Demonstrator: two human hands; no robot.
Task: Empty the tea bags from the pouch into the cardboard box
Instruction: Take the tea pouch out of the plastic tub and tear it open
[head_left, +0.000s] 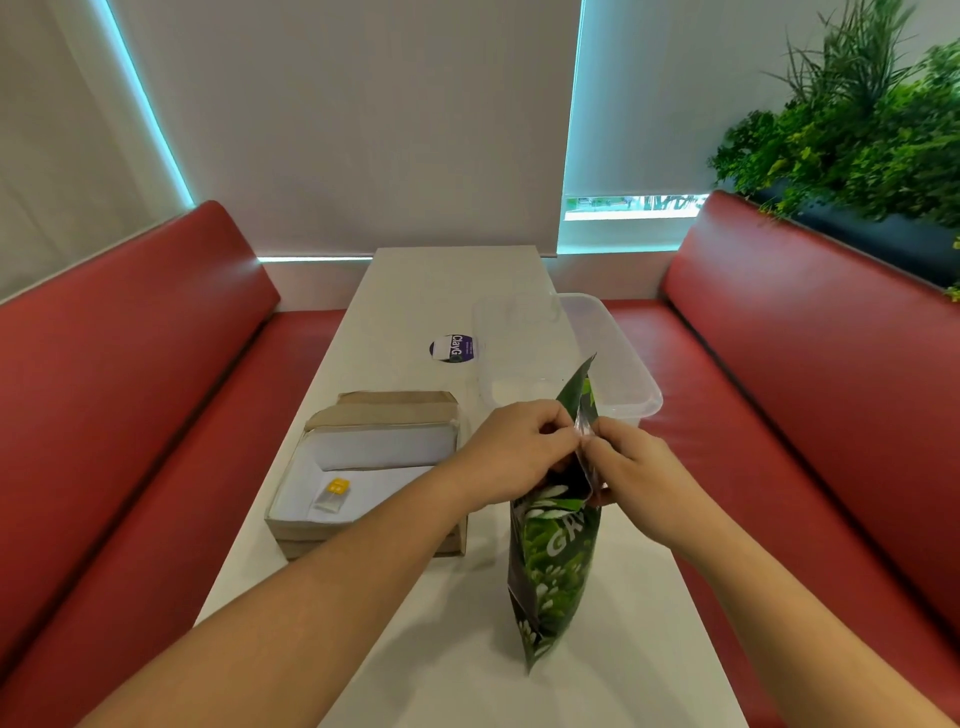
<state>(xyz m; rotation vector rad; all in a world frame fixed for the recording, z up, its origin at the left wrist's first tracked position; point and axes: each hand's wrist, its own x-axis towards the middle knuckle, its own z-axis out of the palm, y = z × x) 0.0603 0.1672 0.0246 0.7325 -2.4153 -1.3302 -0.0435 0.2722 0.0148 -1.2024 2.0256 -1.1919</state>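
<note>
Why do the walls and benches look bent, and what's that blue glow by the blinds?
Head view: the wide-angle lens bows the red benches and the blinds' edges outward; daylight leaking round the blinds reads cyan; the clear plastic tub nearly vanishes against the white table; the fingers at the pouch are slightly motion-blurred.

Two bare forearms, sleeveless, no rings or watch.

cardboard box (332, 530) open-topped, pouch (553, 566) just right, bare table (415, 291) beyond
</note>
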